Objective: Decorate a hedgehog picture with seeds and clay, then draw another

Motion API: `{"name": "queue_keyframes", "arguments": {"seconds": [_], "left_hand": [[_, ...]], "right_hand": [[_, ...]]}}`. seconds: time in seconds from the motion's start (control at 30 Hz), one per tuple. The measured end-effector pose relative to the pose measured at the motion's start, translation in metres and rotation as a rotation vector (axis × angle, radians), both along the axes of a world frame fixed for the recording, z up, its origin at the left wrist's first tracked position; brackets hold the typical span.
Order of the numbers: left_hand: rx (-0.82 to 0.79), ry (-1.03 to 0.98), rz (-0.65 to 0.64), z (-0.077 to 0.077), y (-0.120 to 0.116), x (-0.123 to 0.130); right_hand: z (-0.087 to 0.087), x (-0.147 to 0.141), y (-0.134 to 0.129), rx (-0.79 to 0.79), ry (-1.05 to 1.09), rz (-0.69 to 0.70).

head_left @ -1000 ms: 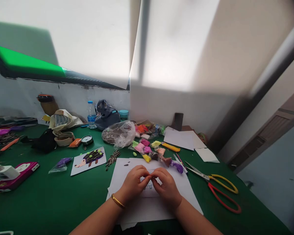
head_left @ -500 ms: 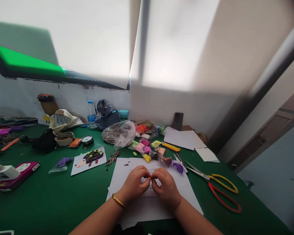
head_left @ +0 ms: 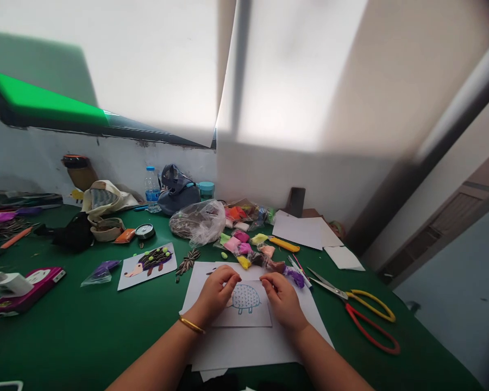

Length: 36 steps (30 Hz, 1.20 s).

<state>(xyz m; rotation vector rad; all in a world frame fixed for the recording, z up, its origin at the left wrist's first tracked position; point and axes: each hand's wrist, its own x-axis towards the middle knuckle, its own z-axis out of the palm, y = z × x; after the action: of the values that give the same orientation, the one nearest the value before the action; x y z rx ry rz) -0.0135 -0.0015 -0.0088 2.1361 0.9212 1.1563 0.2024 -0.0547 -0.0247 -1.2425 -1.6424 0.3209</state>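
Observation:
A small paper card (head_left: 250,312) with a blue outline of a hedgehog, its body filled with dots, lies on white paper sheets (head_left: 248,350). My left hand (head_left: 217,293), wearing a gold bangle (head_left: 191,325), has its fingers at the card's upper left corner. My right hand (head_left: 283,300) touches the card's upper right edge. The curled fingers hide whether either hand holds anything small. Packets of coloured modelling clay (head_left: 240,247) lie just beyond the paper.
A finished clay hedgehog picture (head_left: 147,266) and loose sunflower seeds (head_left: 186,262) lie to the left on the green tabletop (head_left: 65,336). Large scissors with red and yellow handles (head_left: 352,309) lie to the right. A plastic bag of seeds (head_left: 198,222) and a water bottle (head_left: 151,190) stand behind.
My hands have moved apart from their pinch above the card, and the hedgehog drawing now shows between them.

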Motion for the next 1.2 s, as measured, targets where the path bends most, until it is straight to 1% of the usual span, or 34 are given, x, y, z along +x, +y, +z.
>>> {"name": "queue_keyframes", "arguments": {"seconds": [0.13,0.27,0.37,0.47,0.53,0.67,0.8,0.93,1.07,1.13,1.2], "left_hand": [[-0.002,0.058,0.092,-0.005,0.007,-0.004],[-0.019,0.202,0.210,-0.003,0.011,-0.011],[-0.006,0.314,0.252,-0.001,0.011,-0.013],[0.038,0.381,0.272,-0.001,0.010,-0.012],[0.064,0.406,0.283,-0.001,0.009,-0.010],[0.074,0.449,0.291,-0.001,0.008,-0.008],[0.054,0.483,0.310,0.003,0.005,-0.007],[0.077,0.525,0.342,0.003,0.005,-0.008],[0.132,0.502,0.397,0.005,0.003,-0.009],[0.176,0.477,0.371,0.009,-0.004,-0.007],[0.229,0.456,0.275,0.013,-0.017,0.000]], "right_hand": [[-0.007,0.000,0.002,-0.028,-0.007,-0.032],[-0.010,0.002,0.002,-0.080,-0.001,-0.073],[-0.010,0.003,0.002,-0.090,0.008,-0.048],[-0.011,0.004,0.002,-0.084,0.016,-0.020],[-0.013,0.005,0.003,-0.099,0.024,-0.038],[-0.015,0.003,0.003,-0.186,0.060,-0.043],[-0.008,0.004,0.001,-0.279,0.084,-0.028],[-0.001,0.015,-0.001,-0.308,0.043,-0.082],[-0.007,0.031,-0.004,-0.302,0.016,-0.145],[-0.012,0.037,-0.007,-0.311,0.000,-0.148],[-0.014,0.040,-0.011,-0.305,-0.052,-0.124]]}}
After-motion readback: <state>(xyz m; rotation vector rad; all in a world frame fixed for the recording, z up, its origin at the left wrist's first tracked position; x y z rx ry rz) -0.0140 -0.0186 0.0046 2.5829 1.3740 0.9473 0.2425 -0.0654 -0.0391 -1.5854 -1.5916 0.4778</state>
